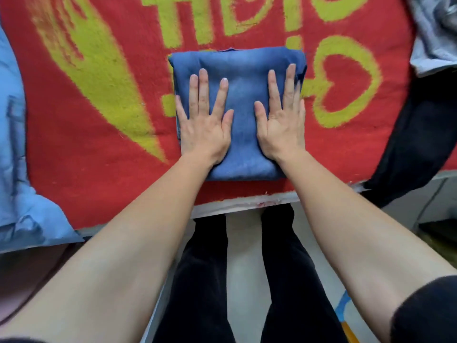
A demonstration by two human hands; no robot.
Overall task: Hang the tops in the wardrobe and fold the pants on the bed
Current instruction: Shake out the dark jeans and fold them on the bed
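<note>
A pair of blue denim pants (243, 65), folded into a compact square, lies on the bed's red blanket (99, 157) near the front edge. My left hand (204, 122) presses flat on the left half of the fold, fingers straight and spread. Beside it my right hand (280, 120) presses flat on the right half in the same way. Neither hand grips the cloth.
A light blue garment (12, 157) lies at the bed's left edge. A dark garment (418, 144) hangs over the right edge, and a grey one (432, 33) lies at the far right. My legs in dark trousers (210, 280) stand at the bed's front edge.
</note>
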